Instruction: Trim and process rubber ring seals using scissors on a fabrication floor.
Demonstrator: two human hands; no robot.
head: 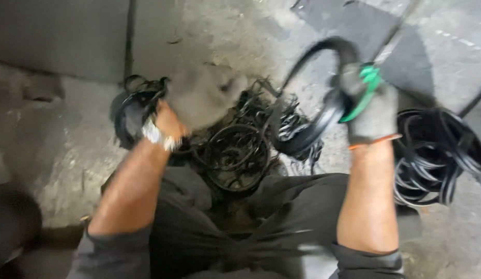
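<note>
right hand (372, 106), gloved, fingers clamped on black rubber ring (318, 88) lifted right of the tangled ring pile (235, 144) on floor; left hand (199, 95) blurred, grip unclear; ring likely light, floppy, best gripped along its band.

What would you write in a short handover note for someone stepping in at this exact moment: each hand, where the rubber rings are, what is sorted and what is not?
Right hand, in a grey glove, grips a thick black rubber ring and a green-handled tool, raised and blurred.
Left hand, with a wristband, is blurred; it reaches into the tangled pile of black rings on the concrete floor.
Done: a neater stack of rings lies to the right.
Left: the tangled pile in front of the knees.
</note>
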